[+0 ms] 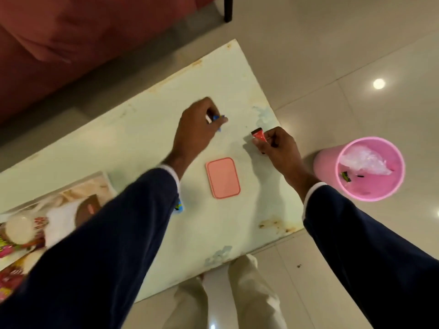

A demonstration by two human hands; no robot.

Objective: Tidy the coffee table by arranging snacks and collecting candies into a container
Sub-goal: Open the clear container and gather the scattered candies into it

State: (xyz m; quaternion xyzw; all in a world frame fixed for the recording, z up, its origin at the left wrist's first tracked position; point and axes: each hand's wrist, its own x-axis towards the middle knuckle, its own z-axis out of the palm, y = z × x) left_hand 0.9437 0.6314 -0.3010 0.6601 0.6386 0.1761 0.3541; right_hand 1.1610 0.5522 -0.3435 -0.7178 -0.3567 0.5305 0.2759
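A pale green desk (133,143) with worn, rust-stained edges runs slantwise across a glossy tiled floor (332,55), with a reddish sofa (59,39) along its far side and a dark furniture leg (228,8) standing on the tiles beyond. The left hand (197,129) hovers over the middle of the desk, fingers curled round a blue-wrapped candy (217,118), which is blurred and mostly covered by the fingers. The right hand (275,148), near the desk's right edge, pinches a red-wrapped candy (258,135) between thumb and fingertips, just above the surface. Between the two forearms a salmon-pink lid (222,178) lies flat on the desk. A scrap of blue wrapper (179,206) peeps from under the left sleeve (107,233), the rest hidden. At the left edge of the view a printed snack bag (78,200) and more bright packets (11,279) lie crowded together, cut off by the frame and too blurred to read. On the floor just beside the desk's right edge stands a pink bin (370,169) holding crumpled clear plastic (363,162) and a few small dark scraps. The stretch of desk beyond the hands, toward the sofa, is bare. Light trousers (251,293) show at the near edge of the desk.
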